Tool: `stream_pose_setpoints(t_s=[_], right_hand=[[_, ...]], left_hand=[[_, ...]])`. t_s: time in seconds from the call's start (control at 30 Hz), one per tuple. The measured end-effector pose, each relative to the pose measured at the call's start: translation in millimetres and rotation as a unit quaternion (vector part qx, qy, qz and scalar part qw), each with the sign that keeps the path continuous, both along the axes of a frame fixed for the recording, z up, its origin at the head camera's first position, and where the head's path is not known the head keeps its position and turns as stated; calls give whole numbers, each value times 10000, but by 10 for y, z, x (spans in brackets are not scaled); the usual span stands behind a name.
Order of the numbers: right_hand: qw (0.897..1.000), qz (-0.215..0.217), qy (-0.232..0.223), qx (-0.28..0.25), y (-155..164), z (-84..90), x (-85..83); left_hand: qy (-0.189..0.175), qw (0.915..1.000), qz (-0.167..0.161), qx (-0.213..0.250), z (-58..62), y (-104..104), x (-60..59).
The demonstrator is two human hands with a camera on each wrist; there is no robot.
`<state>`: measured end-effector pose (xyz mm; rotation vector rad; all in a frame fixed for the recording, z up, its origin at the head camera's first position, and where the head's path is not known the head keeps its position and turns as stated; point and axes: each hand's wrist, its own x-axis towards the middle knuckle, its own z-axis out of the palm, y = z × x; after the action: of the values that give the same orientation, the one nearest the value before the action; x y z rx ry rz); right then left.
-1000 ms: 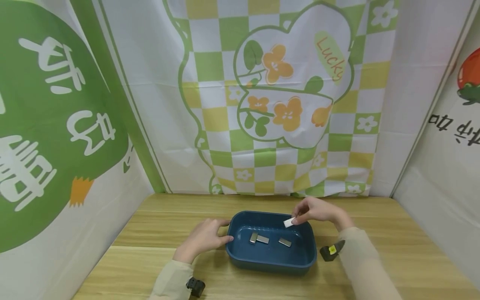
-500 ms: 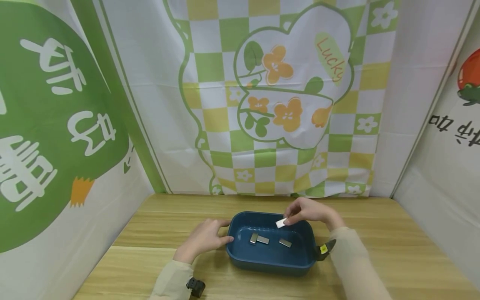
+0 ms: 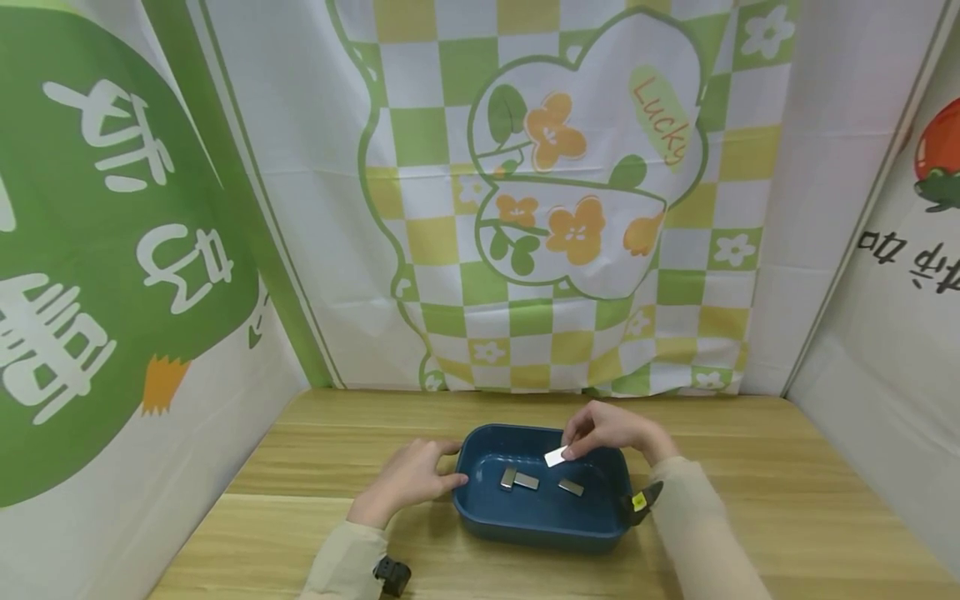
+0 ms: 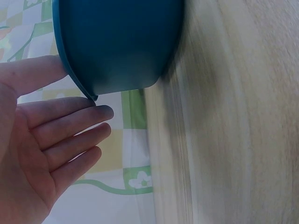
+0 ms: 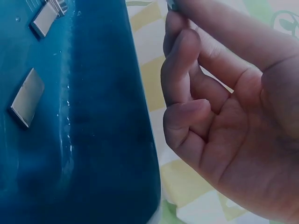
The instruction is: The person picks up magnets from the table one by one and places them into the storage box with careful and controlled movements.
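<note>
A dark blue rectangular bin stands on the table. My left hand is at its left end; in the left wrist view, the straight thumb and fingers touch the rim at separate spots. Over the back right of the bin, my right hand pinches a small flat silver block between thumb and fingertips, apart from the bin floor. Inside lie a silver block, a second block next to it, and a third block apart to the right. The right wrist view barely catches the pinched block.
The wooden table extends around the bin. A patterned cloth hangs behind, with printed cloths on both sides. Small black devices are worn at the left wrist and at the right wrist.
My right hand has moved left and slightly lower with the silver block, from the bin's back right edge to over its inside. The left hand, bin and lying blocks have stayed put.
</note>
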<state>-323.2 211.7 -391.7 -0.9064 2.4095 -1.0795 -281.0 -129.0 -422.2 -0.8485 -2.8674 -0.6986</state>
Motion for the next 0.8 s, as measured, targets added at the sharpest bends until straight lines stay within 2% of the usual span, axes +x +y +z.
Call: stream_pose_setpoints(t_s=[0.23, 0.63, 0.8], right_hand=[[9998, 59, -194, -43, -33, -44, -12], [9973, 134, -668, 256, -101, -77, 20], [9929, 98, -1076, 490, -147, -101, 28]], left_hand=[[-41, 10000, -22, 51, 5, 9, 2], [36, 10000, -47, 17, -3, 9, -2], [48, 10000, -35, 13, 0, 10, -1]])
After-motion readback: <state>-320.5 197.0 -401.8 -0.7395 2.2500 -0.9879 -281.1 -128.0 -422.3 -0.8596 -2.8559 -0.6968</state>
